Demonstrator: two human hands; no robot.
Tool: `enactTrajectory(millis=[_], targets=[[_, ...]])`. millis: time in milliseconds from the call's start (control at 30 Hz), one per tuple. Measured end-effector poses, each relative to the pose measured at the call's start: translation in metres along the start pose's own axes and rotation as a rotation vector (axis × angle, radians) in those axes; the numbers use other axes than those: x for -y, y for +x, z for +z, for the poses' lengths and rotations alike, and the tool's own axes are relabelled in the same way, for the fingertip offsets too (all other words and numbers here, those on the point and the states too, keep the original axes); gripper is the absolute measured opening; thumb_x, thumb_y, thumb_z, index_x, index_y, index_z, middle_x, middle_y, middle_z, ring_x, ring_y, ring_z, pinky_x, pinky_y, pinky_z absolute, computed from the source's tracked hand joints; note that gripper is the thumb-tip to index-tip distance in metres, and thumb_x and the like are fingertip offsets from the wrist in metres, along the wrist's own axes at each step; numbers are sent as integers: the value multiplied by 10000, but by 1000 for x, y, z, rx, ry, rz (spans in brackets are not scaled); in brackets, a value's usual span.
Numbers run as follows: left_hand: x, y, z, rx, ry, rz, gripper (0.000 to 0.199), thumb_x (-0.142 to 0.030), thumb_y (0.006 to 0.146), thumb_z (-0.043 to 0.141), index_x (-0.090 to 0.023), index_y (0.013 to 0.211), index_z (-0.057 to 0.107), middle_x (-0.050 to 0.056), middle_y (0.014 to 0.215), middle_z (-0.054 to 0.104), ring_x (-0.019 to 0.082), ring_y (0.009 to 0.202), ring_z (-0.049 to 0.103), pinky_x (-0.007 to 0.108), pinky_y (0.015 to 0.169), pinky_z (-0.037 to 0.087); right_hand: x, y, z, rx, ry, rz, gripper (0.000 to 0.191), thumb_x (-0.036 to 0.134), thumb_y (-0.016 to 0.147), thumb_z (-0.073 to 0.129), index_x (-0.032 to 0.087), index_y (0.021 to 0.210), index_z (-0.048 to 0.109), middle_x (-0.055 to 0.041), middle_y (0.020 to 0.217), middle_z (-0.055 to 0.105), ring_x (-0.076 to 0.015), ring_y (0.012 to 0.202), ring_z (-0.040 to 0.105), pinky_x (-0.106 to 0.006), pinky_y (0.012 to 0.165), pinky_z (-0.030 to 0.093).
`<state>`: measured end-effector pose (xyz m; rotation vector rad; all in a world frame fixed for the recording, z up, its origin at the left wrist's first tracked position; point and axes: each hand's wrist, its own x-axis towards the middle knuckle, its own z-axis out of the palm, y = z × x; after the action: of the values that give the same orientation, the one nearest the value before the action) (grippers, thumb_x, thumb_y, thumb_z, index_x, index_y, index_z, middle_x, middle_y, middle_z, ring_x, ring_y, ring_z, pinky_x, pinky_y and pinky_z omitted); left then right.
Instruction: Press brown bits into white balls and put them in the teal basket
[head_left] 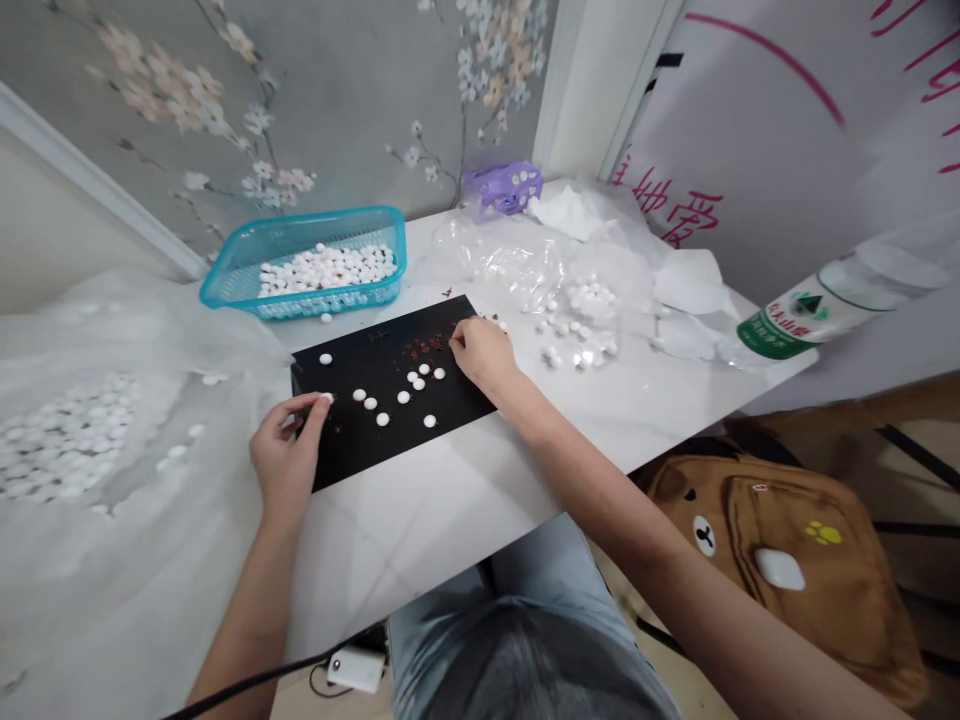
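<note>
A black mat lies on the white table, with several round white pieces scattered over it. Small reddish-brown bits are heaped near its back right part. My left hand is at the mat's left edge, thumb and forefinger pinched on a white piece. Over the right edge of the mat, my right hand has its fingers pressed together beside the brown bits; whatever is between its fingertips is too small to make out.
Behind the mat a blue basket holds many white pieces. Plastic bags with more pieces lie left and right. A purple packet is at the back, a plastic bottle at the right end. A brown bag sits below.
</note>
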<state>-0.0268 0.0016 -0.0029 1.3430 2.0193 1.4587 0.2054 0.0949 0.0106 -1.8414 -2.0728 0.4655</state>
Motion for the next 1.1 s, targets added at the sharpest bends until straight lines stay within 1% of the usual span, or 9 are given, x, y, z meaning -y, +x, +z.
enactTrajectory(millis=[200,300,400,533,667,767,900,1000,1100], targets=[[2,-1,1,143,282,286,202,-388,734,634,-210,821,675,53,973,675,220,965,592,388,930,418,4,-1,4,-4,-8,-62,185,178,821,424,176,873,602,-67,987,618,-210,874,598,-299,697,459],[3,6,1,152,260,239,252,-385,745,613,-209,916,667,59,994,665,218,957,593,369,894,442,4,0,5,-12,-7,-69,184,179,810,431,172,886,598,-77,1000,610,-214,888,594,-298,701,464],[3,23,4,144,306,208,313,-370,775,556,-200,1020,652,71,1001,657,216,915,598,360,848,463,3,1,8,-27,4,-110,192,176,810,425,187,886,600,-65,990,601,-214,887,592,-307,700,468],[1,53,17,197,509,367,371,-320,797,478,-149,1090,629,120,1085,635,251,949,583,399,904,425,1,4,12,-65,71,-160,178,174,800,437,200,875,596,-44,968,606,-197,890,586,-292,712,460],[-1,67,28,252,666,416,322,-276,805,431,-147,983,666,130,1012,657,283,984,568,422,909,404,0,5,13,-110,184,-162,135,212,790,473,193,864,584,-28,893,629,-180,843,586,-283,713,449],[-7,59,29,246,493,364,277,-287,779,487,-174,950,672,87,916,674,224,842,602,360,838,445,2,6,13,-115,373,-142,125,218,778,492,186,869,572,-2,822,639,-139,743,581,-262,699,446],[-19,29,28,290,59,193,316,-350,705,640,-191,977,666,57,909,682,176,803,614,297,785,477,9,5,13,-67,768,-173,80,186,728,560,163,804,555,24,747,623,-73,619,541,-196,619,440],[-27,8,28,279,-131,84,323,-351,671,695,-186,947,674,57,910,681,168,819,616,284,774,488,18,0,11,76,1073,-131,102,186,708,611,154,785,552,23,730,610,-45,503,494,-173,489,421],[-33,-3,30,260,-239,43,301,-341,690,693,-188,949,676,59,939,682,154,811,624,285,783,494,26,-6,6,212,1271,-83,90,174,714,625,150,787,579,15,721,610,-28,409,440,-172,390,383]])
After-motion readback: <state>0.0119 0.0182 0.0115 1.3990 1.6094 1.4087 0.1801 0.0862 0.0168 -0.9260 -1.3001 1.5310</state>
